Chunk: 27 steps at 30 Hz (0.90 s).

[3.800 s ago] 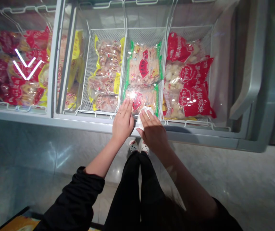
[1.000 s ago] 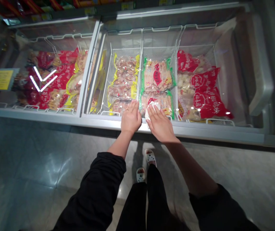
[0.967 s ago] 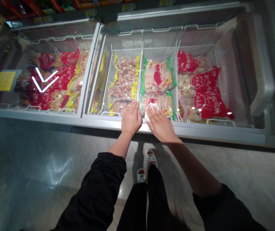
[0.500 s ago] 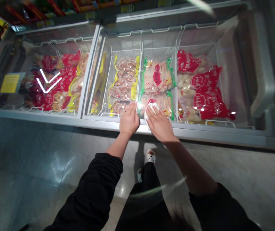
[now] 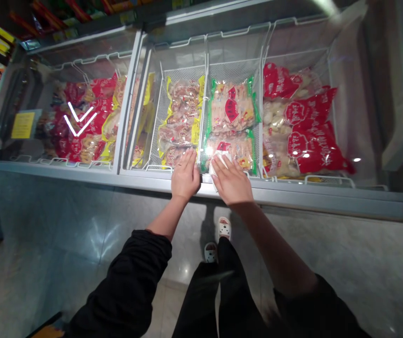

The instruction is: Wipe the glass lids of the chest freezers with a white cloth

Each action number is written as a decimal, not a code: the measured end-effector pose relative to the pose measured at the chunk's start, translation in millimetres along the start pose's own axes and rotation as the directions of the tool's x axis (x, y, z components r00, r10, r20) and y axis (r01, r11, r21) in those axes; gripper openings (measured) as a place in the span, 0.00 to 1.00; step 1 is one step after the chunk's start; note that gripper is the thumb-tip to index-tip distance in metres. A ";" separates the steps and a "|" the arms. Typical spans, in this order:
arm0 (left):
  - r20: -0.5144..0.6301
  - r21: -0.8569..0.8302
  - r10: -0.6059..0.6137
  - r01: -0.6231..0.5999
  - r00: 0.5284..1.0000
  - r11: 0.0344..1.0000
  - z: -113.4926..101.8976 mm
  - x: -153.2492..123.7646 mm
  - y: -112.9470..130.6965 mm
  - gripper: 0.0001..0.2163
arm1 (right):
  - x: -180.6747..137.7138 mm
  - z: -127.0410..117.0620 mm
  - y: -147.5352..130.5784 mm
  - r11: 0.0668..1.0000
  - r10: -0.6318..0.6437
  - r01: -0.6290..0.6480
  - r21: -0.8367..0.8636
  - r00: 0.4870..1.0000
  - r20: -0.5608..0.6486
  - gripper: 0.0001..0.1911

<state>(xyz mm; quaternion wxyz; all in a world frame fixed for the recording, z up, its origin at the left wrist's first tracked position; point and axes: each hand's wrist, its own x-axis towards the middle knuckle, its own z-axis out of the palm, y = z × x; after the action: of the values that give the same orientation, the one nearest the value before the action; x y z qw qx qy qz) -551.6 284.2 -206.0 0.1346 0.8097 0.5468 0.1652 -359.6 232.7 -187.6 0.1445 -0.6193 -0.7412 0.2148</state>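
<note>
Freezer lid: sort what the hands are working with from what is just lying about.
In hand: right hand flat on a white cloth; left hand flat beside it; glass lid beneath both.
Lying about: green-edged packs, yellow-edged packs, red packs in wire baskets; yellow label at far left.

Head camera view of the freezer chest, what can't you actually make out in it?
All in the head view:
- Crumpled white cloth: mostly covered by the right hand; its size is hidden.
- Print on the green-edged clear food packet: too small.
- Yellow rectangular label, far left: too small, dimmed by glass.
- Left hand: whatever lies under its palm is hidden.
</note>
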 end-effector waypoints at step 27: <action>0.269 -0.027 0.146 -0.145 0.952 0.989 -49.0 13.6 -71.2 0.27 | -4.1 -1.5 -4.1 0.989 -0.134 0.141 -0.044 0.984 0.121 0.27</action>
<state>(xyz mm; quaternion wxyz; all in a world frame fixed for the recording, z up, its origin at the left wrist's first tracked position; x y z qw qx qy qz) -627.0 324.7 -188.2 0.1979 0.8622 0.4617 0.0647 -361.6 228.4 -184.1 0.0989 -0.5565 -0.7949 0.2207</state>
